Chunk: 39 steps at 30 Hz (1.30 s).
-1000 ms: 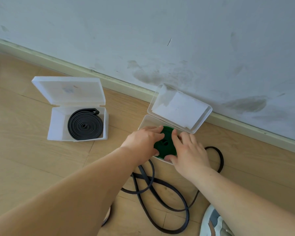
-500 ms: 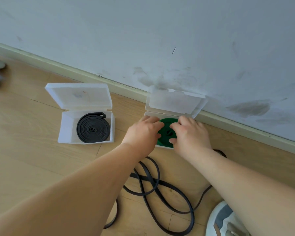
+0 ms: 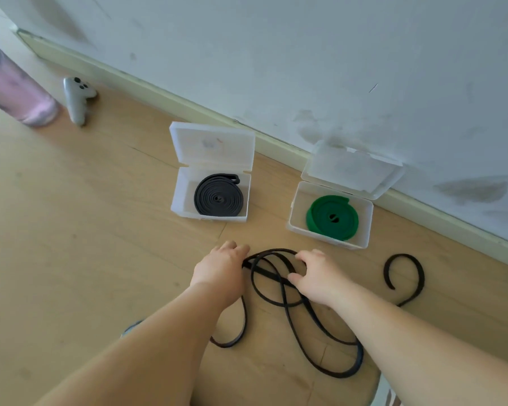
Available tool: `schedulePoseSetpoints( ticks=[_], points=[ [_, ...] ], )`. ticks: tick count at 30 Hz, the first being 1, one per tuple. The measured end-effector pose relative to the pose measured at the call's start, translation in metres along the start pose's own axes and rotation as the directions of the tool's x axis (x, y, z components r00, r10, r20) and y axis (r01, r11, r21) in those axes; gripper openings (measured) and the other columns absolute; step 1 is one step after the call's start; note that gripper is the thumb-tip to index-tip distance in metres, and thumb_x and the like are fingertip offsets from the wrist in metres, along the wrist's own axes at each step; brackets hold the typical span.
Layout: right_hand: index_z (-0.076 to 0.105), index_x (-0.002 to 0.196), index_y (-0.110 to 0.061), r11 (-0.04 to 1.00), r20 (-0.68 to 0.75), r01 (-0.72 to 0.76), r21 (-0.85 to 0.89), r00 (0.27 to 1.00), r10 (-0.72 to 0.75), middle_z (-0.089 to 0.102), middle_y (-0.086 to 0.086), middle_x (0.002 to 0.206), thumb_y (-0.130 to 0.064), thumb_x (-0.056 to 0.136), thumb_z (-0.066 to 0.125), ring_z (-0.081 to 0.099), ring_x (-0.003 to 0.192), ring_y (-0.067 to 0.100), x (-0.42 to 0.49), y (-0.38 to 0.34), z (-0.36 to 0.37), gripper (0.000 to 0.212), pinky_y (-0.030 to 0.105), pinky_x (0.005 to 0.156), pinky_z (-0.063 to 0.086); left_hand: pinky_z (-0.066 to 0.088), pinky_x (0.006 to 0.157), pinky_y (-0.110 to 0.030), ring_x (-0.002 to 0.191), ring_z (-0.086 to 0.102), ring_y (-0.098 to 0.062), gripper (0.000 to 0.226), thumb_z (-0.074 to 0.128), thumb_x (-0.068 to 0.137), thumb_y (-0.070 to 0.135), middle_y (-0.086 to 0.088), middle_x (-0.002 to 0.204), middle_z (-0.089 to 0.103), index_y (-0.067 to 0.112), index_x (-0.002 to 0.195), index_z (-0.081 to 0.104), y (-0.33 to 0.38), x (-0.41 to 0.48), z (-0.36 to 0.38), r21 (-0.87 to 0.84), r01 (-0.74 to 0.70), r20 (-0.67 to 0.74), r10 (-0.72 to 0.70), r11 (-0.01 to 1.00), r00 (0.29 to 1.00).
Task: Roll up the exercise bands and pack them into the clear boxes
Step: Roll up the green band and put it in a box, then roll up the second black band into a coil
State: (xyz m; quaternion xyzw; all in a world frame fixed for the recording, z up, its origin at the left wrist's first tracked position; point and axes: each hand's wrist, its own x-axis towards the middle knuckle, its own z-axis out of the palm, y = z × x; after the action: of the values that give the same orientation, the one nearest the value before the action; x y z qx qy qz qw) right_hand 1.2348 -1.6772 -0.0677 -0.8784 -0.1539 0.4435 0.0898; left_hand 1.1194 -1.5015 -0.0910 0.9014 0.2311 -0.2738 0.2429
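Note:
Two clear boxes stand open on the wooden floor by the wall. The left box (image 3: 179,194) holds a rolled black band (image 3: 219,199). In the right box (image 3: 367,227) lies a rolled green band (image 3: 332,218). A long loose black band (image 3: 291,320) sprawls in loops in front of the boxes. My left hand (image 3: 220,268) pinches this band at its far left bend. My right hand (image 3: 314,276) rests on the loops with thumb and fingers apart, and the band runs under its palm.
A pink bottle (image 3: 18,92) and a grey controller (image 3: 77,98) stand at the far left near the baseboard (image 3: 188,109). The wall rises right behind the boxes. Part of a shoe (image 3: 387,394) shows at the bottom right.
Both hands have left the green roll in the right box and come back toward me onto the loose black band. The view has shifted, showing more floor at the left.

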Motion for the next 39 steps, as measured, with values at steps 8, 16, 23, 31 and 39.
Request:
schedulePoseSetpoints(
  ticks=[8, 16, 23, 31, 39],
  points=[
    [0.050, 0.121, -0.023, 0.994, -0.034, -0.077, 0.072, 0.996, 0.079, 0.060, 0.001, 0.115, -0.027, 0.097, 0.067, 0.060, 0.098, 0.019, 0.014, -0.012, -0.003, 0.029, 0.038, 0.088, 0.056, 0.061, 0.081, -0.039, 0.091, 0.064, -0.023, 0.023, 0.056, 0.090, 0.023, 0.005, 0.098, 0.066, 0.032, 0.109, 0.067, 0.004, 0.009, -0.021, -0.146, 0.046, 0.079, -0.035, 0.988, 0.996],
    [0.059, 0.125, -0.047, 0.953, -0.168, 0.230, 0.197, 0.966, -0.198, 0.060, -0.014, 0.118, -0.034, 0.094, 0.067, 0.061, 0.102, 0.010, -0.017, -0.041, -0.044, 0.035, 0.039, 0.095, 0.055, 0.058, 0.078, -0.036, 0.085, 0.064, -0.017, 0.013, 0.062, 0.091, 0.020, 0.006, 0.094, 0.067, 0.023, 0.103, 0.064, 0.042, -0.006, -0.098, -0.325, -0.200, -0.181, 0.147, 0.924, 0.973],
    [0.074, 0.095, -0.035, 0.881, -0.253, 0.364, 0.302, 0.921, -0.294, 0.075, -0.004, 0.097, -0.040, 0.087, 0.077, 0.071, 0.092, 0.013, -0.100, -0.084, -0.145, 0.011, 0.028, 0.081, 0.056, 0.058, 0.066, -0.026, 0.071, 0.065, -0.011, 0.007, 0.072, 0.089, 0.020, 0.006, 0.089, 0.072, 0.025, 0.093, 0.071, 0.080, -0.063, -0.196, -0.427, -0.290, -0.278, 0.181, 0.857, 0.943],
    [0.074, 0.095, -0.018, 0.768, -0.361, 0.532, 0.357, 0.837, -0.412, 0.076, 0.011, 0.088, -0.015, 0.082, 0.084, 0.069, 0.068, 0.017, -0.229, -0.112, -0.221, 0.017, 0.044, 0.079, 0.064, 0.057, 0.071, -0.016, 0.073, 0.071, 0.000, 0.008, 0.077, 0.087, 0.016, 0.010, 0.081, 0.077, 0.023, 0.091, 0.076, 0.146, -0.183, -0.290, -0.469, -0.510, -0.524, 0.237, 0.722, 0.818],
    [0.070, 0.084, -0.025, 0.661, -0.608, 0.702, 0.264, 0.654, -0.451, 0.071, 0.004, 0.074, -0.031, 0.095, 0.071, 0.064, 0.065, 0.011, -0.318, -0.121, -0.249, 0.012, 0.041, 0.076, 0.060, 0.058, 0.080, -0.015, 0.093, 0.072, 0.004, 0.019, 0.082, 0.085, 0.015, 0.015, 0.094, 0.078, 0.024, 0.101, 0.078, 0.182, -0.269, -0.332, -0.430, -0.733, -0.731, 0.273, 0.527, 0.625]
  ],
)
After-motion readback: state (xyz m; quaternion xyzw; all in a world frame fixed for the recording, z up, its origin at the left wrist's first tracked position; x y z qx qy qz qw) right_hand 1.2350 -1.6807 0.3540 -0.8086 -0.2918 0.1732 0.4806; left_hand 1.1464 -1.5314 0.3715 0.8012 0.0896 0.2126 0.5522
